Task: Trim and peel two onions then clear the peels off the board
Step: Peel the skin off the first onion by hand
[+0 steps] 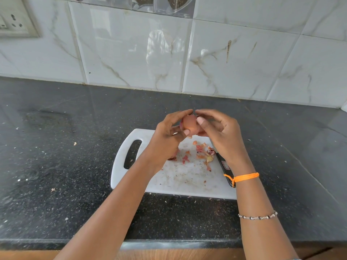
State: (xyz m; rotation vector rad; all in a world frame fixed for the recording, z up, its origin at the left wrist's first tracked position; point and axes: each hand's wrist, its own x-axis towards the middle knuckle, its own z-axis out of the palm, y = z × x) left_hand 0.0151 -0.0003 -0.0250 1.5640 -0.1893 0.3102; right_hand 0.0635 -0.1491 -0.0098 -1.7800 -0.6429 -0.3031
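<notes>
Onion [189,123] cradled up in the air between both hands, above the far edge of the board [120,162]. Left hand [170,136] curled round the near-left flank, thumb pressing low on the bulb; right hand [218,126] curled round from the other side, thumb set against the papery skin. Best kept steady with the left while working the right thumb under a loose edge of skin, then pulling along the curve in strips, not digging into the flesh. Worth turning the bulb a little after each strip, so fresh skin comes to the thumb. Directly below the grip, peels [203,152] scattered on the white board, so more scraps dropped from here should land there too. Beneath the right wrist, a knife [224,165] lying along the board's right edge, untouched. Second onion not clearly in sight.
</notes>
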